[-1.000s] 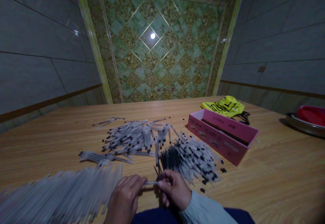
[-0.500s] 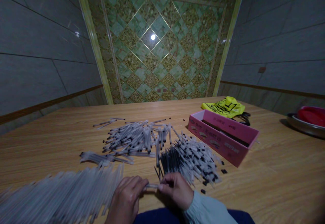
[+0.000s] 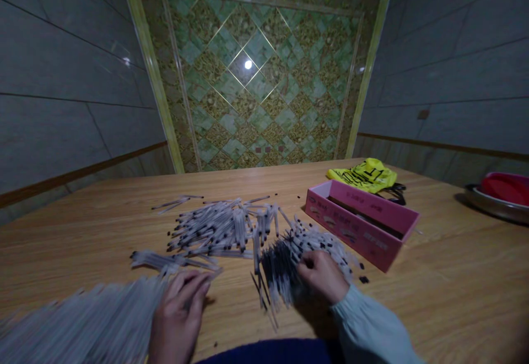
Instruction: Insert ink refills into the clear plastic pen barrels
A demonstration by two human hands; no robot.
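Note:
My left hand (image 3: 177, 311) lies over the near end of a big blurred heap of clear pen tubes (image 3: 82, 320) at the bottom left, fingers stretched forward; I cannot make out anything in it. My right hand (image 3: 322, 276) reaches into the pile of black-tipped refills (image 3: 297, 254) in the middle of the wooden table (image 3: 454, 276), its fingers curled down among them. A second pile of assembled clear pens (image 3: 219, 226) lies farther back, apart from both hands.
A pink cardboard box (image 3: 363, 223) stands open at the right of the refills. Behind it lies a yellow plastic bag (image 3: 363, 174). A metal dish with something red (image 3: 500, 196) sits at the far right edge. Small black caps are scattered near the box.
My hands were together, pinching one pen between them. Now they have parted: the left has gone to the tube heap, the right forward into the refill pile.

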